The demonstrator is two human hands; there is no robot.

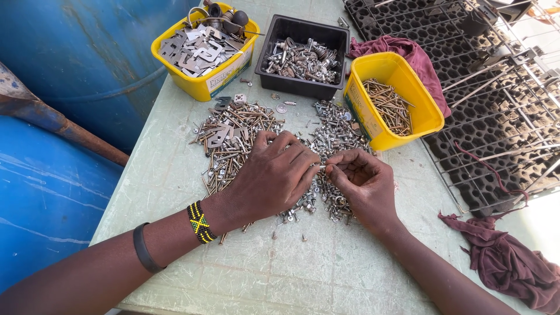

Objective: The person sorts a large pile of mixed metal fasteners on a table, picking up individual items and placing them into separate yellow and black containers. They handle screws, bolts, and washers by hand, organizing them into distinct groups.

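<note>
Screws [326,137] heap mid-frame under your left hand [274,178] and right hand [361,184], both pinching one small screw [322,167]; bare tabletop [303,268] lies open toward the lower edge.

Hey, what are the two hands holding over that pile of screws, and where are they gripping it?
A small silvery fastener, pinched at its ends between fingertips of the left hand and right hand; its exact kind is too small to tell.

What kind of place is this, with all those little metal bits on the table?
Probably a workshop or hardware sorting bench. A pile of screws and bolts covers the table, yellow tubs hold sorted metal parts, and the left hand and right hand pick through them.
</note>
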